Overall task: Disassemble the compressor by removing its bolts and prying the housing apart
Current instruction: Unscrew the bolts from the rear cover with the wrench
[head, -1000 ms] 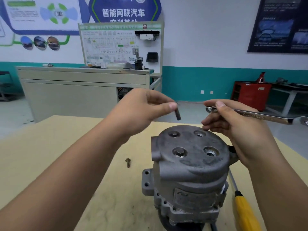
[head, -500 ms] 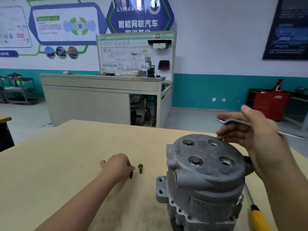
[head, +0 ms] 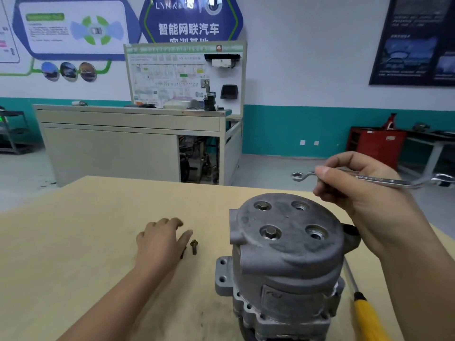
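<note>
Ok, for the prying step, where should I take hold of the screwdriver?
Probably by the yellow handle of the screwdriver, from above and the right. It lies flat on the table close beside the compressor, which blocks the left, and its thin shaft gives little to hold. The right hand holds the wrench, so free it first.

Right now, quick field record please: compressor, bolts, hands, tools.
compressor: grey cast-metal compressor, upright on tan wooden table
seated bolts: two hex bolts, cover's left side
vacant: two empty bolt holes, cover's right side
loose bolts: brass-coloured bolt and dark bolt on table, left of compressor
left hand: fingers relaxed, beside loose bolts, holds nothing
right hand: grips chrome ring spanner above compressor
spare tool: yellow-handled screwdriver, right of compressor
</note>
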### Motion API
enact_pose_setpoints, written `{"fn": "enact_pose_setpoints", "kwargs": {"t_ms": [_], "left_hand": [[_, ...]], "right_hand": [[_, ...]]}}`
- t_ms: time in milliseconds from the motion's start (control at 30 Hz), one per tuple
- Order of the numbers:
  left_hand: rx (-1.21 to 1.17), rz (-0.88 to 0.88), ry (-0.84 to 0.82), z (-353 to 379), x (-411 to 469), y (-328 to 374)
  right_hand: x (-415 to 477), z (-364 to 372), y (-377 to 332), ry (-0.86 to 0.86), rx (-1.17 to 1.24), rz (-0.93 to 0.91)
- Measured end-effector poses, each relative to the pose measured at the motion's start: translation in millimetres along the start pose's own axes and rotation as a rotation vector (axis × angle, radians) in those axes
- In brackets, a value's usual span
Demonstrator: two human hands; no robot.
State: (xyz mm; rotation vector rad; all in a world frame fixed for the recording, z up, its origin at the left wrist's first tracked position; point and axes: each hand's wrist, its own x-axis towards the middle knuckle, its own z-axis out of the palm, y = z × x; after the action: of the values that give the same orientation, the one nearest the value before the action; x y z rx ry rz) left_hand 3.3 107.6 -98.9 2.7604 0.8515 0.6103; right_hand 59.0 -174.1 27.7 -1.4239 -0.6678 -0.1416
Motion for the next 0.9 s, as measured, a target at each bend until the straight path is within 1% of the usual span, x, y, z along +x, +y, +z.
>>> {"fn": "enact_pose_setpoints", "kwargs": {"t_ms": [33,67,100,167,200,233,267,300,333,367,467,567,633,767,900], "left_hand": [[-0.175,0.041,0.061,-10,-4,9],[-0.412,0.083,0.099,-23,-11,19],[-0.661,0.125,0.094,-36,-20,32],[-1.08,0.204,-0.034,-59,-39,60],[-1.231,0.215,-0.122,-67,-49,69],[-1.318,0.216,-0.208,-72,-58,75],[-1.322,0.28,-0.255,-76,-68,78],[-1.251,0.391,-0.276,-79,-78,80],[-1.181,0.473,-0.275,-81,-87,82],[-1.151,0.501,-0.259,-83,-93,84],[-1.199,0.463,-0.224,-81,-96,85],[-1.183,0.437,-0.198,-76,-95,85],[-1.21,0.444,-0.195,-76,-97,86],[-1.321,0.458,-0.241,-74,-100,89],[-1.335,0.457,-0.226,-73,-99,89]], "right_hand": [[-1,-1,-3,-0.058,0.023,-0.003],[-2,-2,-5,-0.117,0.036,-0.004],[-4,-3,-8,-0.169,0.025,-0.009],[-7,-4,-12,-0.258,-0.027,-0.021],[-9,-3,-13,-0.286,-0.043,-0.019],[-10,-1,-14,-0.307,-0.051,-0.017],[-12,1,-15,-0.321,-0.054,-0.013],[-13,3,-14,-0.334,-0.05,-0.015],[-13,5,-13,-0.342,-0.033,-0.021],[-14,7,-12,-0.347,-0.012,-0.024],[-15,11,-12,-0.336,-0.02,-0.065],[-15,10,-12,-0.312,-0.187,-0.153],[-14,9,-12,-0.32,-0.223,-0.177],[-14,9,-10,-0.377,-0.188,-0.158],[-12,6,-8,-0.384,-0.197,-0.126]]}}
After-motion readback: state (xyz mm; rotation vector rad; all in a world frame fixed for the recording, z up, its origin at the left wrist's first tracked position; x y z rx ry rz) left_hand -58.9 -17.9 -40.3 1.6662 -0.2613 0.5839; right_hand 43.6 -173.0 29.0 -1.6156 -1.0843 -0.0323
